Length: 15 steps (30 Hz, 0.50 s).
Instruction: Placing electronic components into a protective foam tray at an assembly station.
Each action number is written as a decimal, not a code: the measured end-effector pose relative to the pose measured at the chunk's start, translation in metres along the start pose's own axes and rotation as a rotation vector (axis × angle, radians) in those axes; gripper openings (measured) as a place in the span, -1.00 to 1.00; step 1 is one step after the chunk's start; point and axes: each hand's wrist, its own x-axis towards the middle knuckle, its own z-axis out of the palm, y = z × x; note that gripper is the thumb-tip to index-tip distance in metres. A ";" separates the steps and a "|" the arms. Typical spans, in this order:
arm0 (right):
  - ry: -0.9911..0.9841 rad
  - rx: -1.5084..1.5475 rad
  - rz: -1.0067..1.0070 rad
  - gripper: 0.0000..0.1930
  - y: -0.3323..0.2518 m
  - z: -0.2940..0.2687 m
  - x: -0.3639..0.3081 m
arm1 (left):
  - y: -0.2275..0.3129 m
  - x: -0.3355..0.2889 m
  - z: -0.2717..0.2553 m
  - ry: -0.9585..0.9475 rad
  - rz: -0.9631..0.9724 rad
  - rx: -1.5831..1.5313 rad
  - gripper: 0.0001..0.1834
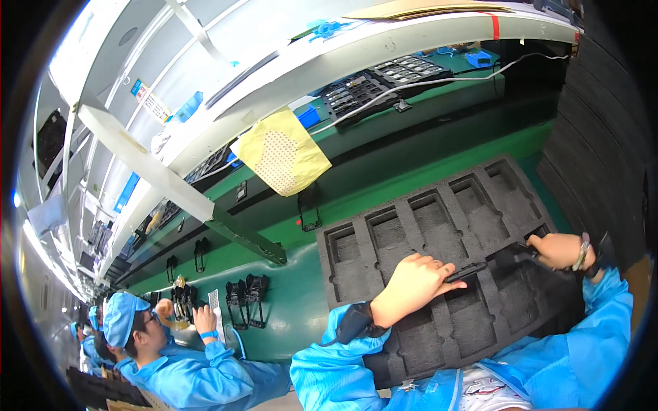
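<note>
A black foam tray (401,205) with rows of recessed pockets lies in front of me on the green bench. Over its middle, my left hand (416,282) is closed on a thin black part (467,272), seen nearly edge-on. My right hand (556,251) is at the tray's right side, its fingers curled around a dark piece (513,259) that blends into the foam, so its kind is unclear. The two held pieces come close together between my hands; I cannot tell whether they touch. The pockets that show hold no parts.
A co-worker (185,363) in a blue coat and cap works at my left, near several black frames (247,298) on the bench. A white post (147,161) slants down to the bench. A yellow sheet (282,152) hangs from the shelf; dark stacked sheets (603,144) stand at right.
</note>
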 end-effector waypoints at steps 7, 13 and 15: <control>0.181 0.376 -0.112 -0.63 0.025 -0.066 0.039 | -0.012 0.002 0.029 -0.225 -0.171 -0.276 -0.63; 0.239 1.429 -0.399 -0.38 -0.027 -0.076 0.152 | -0.012 0.007 0.020 -0.304 -0.180 -0.168 -0.66; 0.239 1.545 -0.434 -0.44 -0.040 -0.074 0.181 | -0.006 0.009 0.007 -0.244 -0.216 -0.117 -0.65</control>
